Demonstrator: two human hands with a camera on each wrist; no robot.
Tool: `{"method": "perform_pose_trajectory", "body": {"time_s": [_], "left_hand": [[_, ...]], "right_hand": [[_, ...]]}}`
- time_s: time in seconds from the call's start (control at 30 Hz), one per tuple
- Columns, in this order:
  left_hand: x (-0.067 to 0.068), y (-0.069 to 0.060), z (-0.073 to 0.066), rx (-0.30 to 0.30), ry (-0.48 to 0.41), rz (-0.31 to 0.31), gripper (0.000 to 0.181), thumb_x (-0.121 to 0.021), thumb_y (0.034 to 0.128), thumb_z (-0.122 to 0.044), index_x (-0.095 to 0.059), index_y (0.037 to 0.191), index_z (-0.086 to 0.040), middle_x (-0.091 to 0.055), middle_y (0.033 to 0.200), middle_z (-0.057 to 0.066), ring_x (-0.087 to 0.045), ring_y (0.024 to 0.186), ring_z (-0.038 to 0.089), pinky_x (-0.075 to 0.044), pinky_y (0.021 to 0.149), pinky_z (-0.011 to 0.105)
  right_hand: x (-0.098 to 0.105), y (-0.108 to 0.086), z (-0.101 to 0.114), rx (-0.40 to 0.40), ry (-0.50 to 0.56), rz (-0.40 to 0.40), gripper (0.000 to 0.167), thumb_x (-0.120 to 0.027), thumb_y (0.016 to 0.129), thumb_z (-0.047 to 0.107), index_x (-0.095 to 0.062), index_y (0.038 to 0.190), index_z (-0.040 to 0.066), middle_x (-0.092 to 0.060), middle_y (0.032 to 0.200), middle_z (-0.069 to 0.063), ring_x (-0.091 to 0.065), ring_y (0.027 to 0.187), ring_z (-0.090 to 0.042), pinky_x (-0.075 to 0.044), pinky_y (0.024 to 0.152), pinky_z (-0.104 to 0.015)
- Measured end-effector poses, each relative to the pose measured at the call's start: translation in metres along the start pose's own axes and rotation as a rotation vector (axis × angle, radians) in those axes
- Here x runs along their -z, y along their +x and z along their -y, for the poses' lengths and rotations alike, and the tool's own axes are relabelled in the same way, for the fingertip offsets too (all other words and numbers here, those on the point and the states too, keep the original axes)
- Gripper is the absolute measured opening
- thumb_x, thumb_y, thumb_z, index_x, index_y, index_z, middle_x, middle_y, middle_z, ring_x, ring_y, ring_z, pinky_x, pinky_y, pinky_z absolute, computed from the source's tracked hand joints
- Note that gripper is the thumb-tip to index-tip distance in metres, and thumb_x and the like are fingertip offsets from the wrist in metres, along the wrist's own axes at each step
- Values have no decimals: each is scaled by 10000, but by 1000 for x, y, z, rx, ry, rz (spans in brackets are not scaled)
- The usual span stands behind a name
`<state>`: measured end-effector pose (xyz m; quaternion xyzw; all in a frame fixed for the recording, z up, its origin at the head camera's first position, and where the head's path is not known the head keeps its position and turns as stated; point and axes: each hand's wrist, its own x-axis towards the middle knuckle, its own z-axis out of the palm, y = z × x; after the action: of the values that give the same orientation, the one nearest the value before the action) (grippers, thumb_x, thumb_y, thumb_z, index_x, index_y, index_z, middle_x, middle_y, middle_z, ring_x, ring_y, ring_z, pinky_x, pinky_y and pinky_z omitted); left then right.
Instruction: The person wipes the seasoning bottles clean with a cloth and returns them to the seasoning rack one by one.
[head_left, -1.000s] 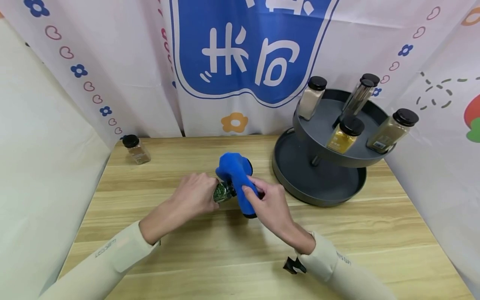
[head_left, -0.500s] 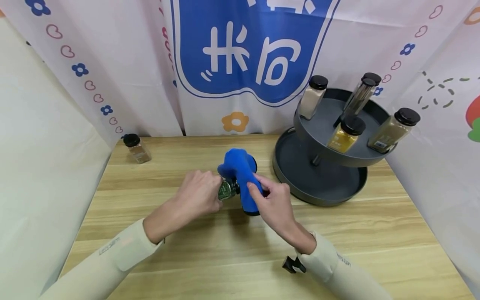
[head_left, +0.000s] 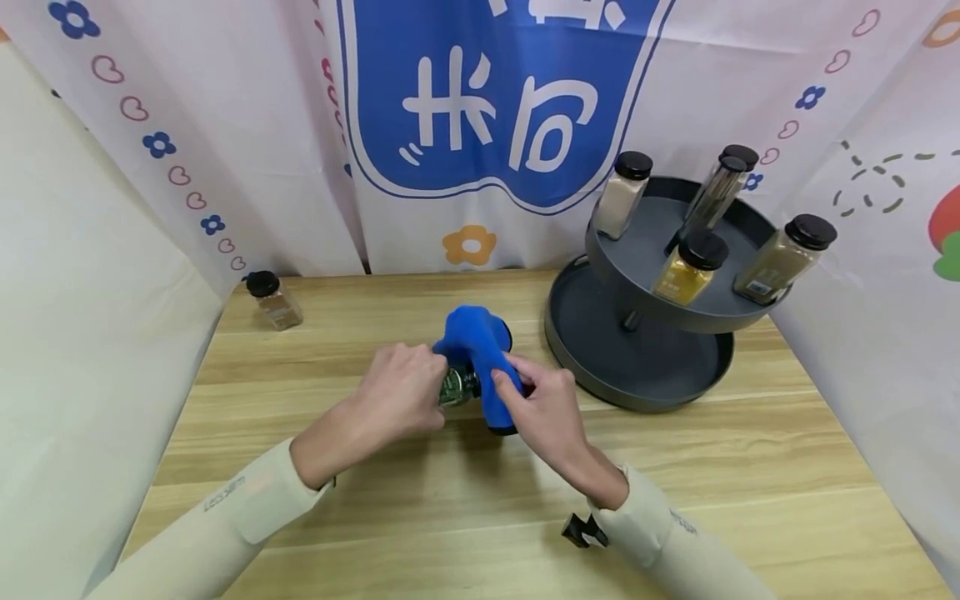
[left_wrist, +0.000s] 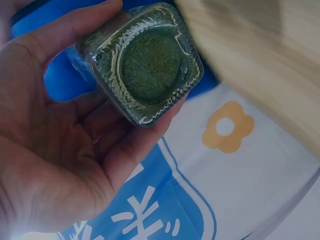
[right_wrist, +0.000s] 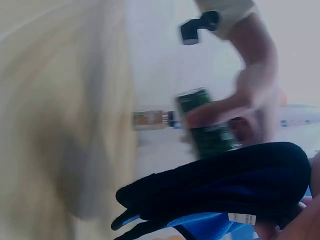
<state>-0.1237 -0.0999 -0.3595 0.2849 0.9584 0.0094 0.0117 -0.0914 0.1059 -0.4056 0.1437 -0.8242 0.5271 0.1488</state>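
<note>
Head view: your left grip held the green jar near the centre of the frame, fingers curled round its sides. The jar was tipped on its side above the desk, its dark cap end pointing right, toward the blue cloth. Whether cap and cloth touched, you could not tell.

Your right grip pinched the cloth between thumb and fingers, just right of centre. Left wrist view: the jar's square base faced you at upper middle.

Surroundings: a brown jar stood on the desk at upper left. At right, a two-tier stand carried a yellow jar and others on its upper tier.
</note>
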Motion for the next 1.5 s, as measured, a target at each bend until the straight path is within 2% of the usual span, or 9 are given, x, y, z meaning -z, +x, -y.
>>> {"method": "perform_pose_trajectory", "body": {"time_s": [0.2, 0.33, 0.43, 0.53, 0.63, 0.87, 1.1, 1.33, 1.5], "left_hand": [[3, -1, -1, 13, -4, 35, 474, -856, 692, -155, -396, 581, -194, -418, 564, -53, -391, 489, 123, -393, 417, 277], [1, 0, -3, 4, -9, 49, 497, -847, 706, -152, -369, 577, -191, -393, 565, -53, -395, 480, 122, -406, 421, 273], [2, 0, -4, 7, -5, 47, 489, -848, 701, -154, -377, 572, -191, -412, 565, -47, -407, 481, 123, -409, 424, 273], [2, -1, -4, 13, -3, 46, 484, -857, 691, -160, -390, 568, -194, -425, 565, -48, -401, 489, 124, -403, 420, 272], [1, -2, -3, 8, -9, 42, 497, -867, 687, -162, -385, 568, -193, -409, 560, -54, -380, 489, 119, -393, 412, 268], [-2, -2, -2, -7, -23, 33, 536, -883, 700, -164, -365, 566, -186, -378, 551, -54, -378, 477, 114, -397, 422, 261], [-3, -3, -3, 2, -35, 42, 493, -853, 690, -139, -383, 556, -192, -409, 555, -46, -393, 488, 126, -396, 418, 271], [-8, -4, -3, -12, -52, 21, 504, -843, 700, -121, -366, 552, -187, -382, 567, -50, -398, 480, 131, -403, 426, 275], [-8, -4, -4, 3, -57, 21, 469, -820, 682, -113, -376, 555, -199, -399, 556, -52, -387, 480, 127, -387, 419, 276]], "right_hand": [[-2, -5, -4, -50, 22, 11, 251, -740, 971, 41, -769, 1206, -42, -705, 674, -45, -529, 508, -44, -422, 487, -185], [0, -8, 2, 48, 75, -39, 258, -732, 972, 22, -761, 1218, -48, -791, 843, -114, -736, 687, -116, -585, 628, -227], [-2, -7, -1, 48, 41, -29, 248, -731, 975, 23, -768, 1212, -39, -805, 903, -119, -755, 725, -111, -597, 640, -236], [-5, -6, -7, -33, -13, 6, 244, -733, 980, 50, -771, 1205, -36, -692, 665, -26, -555, 511, -18, -436, 490, -180], [-4, -7, -7, -86, -13, 15, 254, -738, 978, 60, -767, 1209, -41, -512, 570, 51, -368, 454, -11, -296, 455, -201], [0, -10, 3, 51, 79, -44, 244, -722, 985, 29, -765, 1214, -43, -786, 817, -84, -684, 632, -99, -551, 580, -224], [-8, -8, -9, -72, -26, -2, 235, -741, 979, 59, -781, 1195, -22, -677, 652, -21, -448, 480, -14, -342, 458, -185], [-2, -13, 3, 82, 54, -50, 245, -717, 981, 27, -773, 1216, -20, -809, 981, -131, -784, 802, -161, -623, 688, -282], [-7, -10, -8, 9, -26, -22, 231, -720, 982, 42, -779, 1194, -30, -759, 757, -78, -613, 554, -29, -481, 512, -186]]}}
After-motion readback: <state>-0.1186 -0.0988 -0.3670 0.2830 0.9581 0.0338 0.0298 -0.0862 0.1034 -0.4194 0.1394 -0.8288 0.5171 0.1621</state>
